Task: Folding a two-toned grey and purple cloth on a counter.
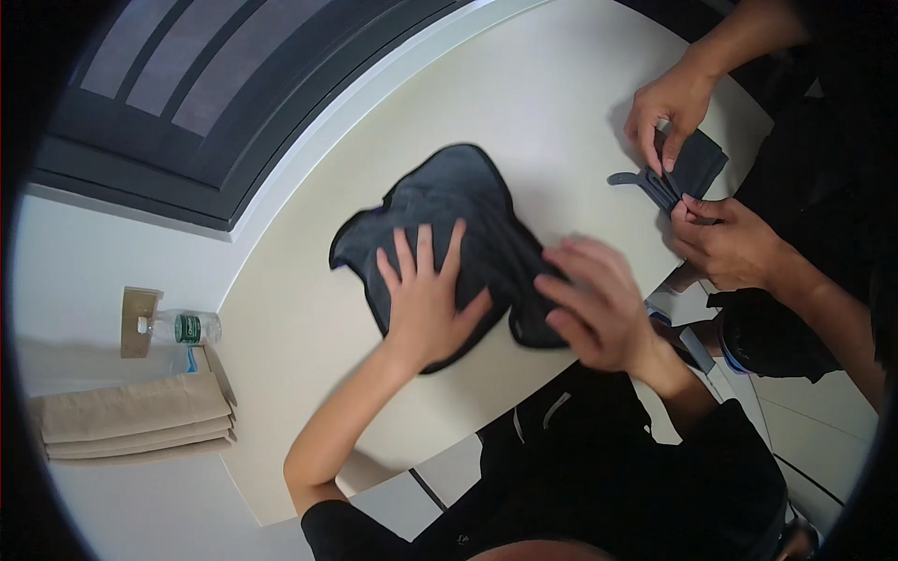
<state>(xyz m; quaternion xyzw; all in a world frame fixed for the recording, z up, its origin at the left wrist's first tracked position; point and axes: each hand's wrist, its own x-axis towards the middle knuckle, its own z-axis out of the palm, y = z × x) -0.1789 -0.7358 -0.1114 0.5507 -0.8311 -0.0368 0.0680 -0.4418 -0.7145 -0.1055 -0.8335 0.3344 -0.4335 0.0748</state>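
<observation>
A dark grey, soft cloth piece (449,186) with black edging lies spread on the pale table (302,393). Bits of purple show along its left edge. My left hand (428,294) rests palm down on the cloth's middle, fingers spread, gripping nothing. Over the cloth's right lobe, my right hand (596,301) is blurred by motion, its fingers apart. Whether its fingertips touch the fabric, I cannot tell. Creases run through the cloth between my two hands.
At the right, another person's hands (729,238) hold a folded dark grey fabric item (701,165) with a tab. A plastic bottle (188,328) stands by the wall socket (139,322). Folded beige fabric (133,421) sits at the left. A dark-framed window (161,140) borders the table's far side.
</observation>
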